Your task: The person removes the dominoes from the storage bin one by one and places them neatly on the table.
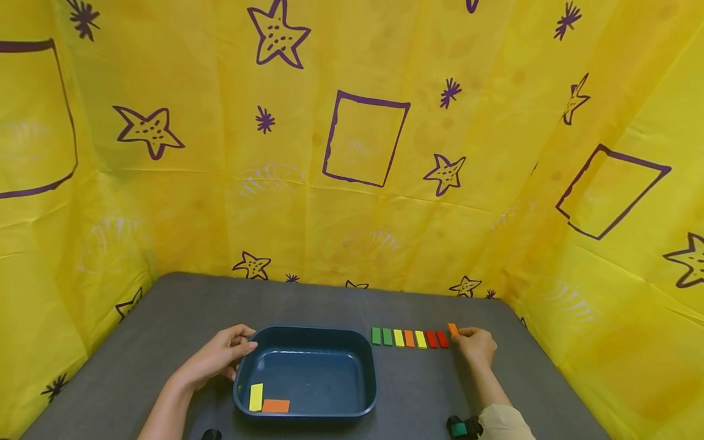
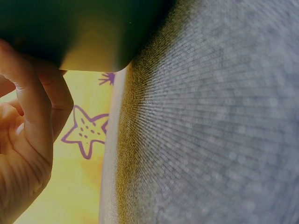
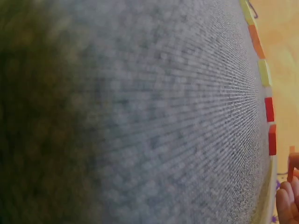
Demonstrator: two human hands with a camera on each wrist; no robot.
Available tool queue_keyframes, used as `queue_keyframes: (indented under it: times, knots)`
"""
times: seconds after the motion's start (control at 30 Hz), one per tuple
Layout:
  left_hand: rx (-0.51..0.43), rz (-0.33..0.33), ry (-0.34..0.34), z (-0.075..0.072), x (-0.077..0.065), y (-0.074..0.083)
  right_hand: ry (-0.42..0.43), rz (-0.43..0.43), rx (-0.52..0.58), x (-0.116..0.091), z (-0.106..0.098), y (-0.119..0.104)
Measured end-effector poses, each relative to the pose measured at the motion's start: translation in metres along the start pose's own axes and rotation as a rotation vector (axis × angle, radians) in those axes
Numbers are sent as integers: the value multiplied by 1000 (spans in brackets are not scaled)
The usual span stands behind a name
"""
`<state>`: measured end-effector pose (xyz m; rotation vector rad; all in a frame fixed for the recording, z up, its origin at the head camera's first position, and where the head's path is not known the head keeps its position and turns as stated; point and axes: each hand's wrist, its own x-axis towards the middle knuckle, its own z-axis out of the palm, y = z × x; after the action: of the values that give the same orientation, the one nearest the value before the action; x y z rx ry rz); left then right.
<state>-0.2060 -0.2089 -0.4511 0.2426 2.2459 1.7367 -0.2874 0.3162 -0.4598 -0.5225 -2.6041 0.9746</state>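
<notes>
My left hand [image 1: 218, 354] grips the left rim of a dark blue rectangular tub [image 1: 308, 385], thumb over the edge; the left wrist view shows its fingers [image 2: 35, 102] curled at the tub's wall [image 2: 93, 28]. Inside the tub, a yellow block [image 1: 256, 397] and an orange block [image 1: 276, 406] lie in the near left corner. My right hand [image 1: 476, 347] pinches another orange block [image 1: 453, 329] at the right end of a row. That row holds green blocks [image 1: 376, 336], yellow ones [image 1: 398, 338], an orange one [image 1: 409, 338] and two red ones [image 1: 431, 340].
The grey table [image 1: 418, 391] runs back to a yellow curtain [image 1: 308, 232] printed with purple stars, which also hangs on both sides. A black strap with a green patch [image 1: 459, 429] sits at the right wrist. A small black object [image 1: 211, 434] shows at the bottom edge.
</notes>
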Motion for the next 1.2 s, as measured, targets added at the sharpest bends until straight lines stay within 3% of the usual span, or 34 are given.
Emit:
queue_keyframes:
  times: [0.67, 1.2]
  knots:
    - [16, 9, 4, 0, 0, -2, -67, -75, -80, 0, 3, 13]
    - [7, -1, 2, 1, 0, 2, -72, -75, -86, 2, 2, 13]
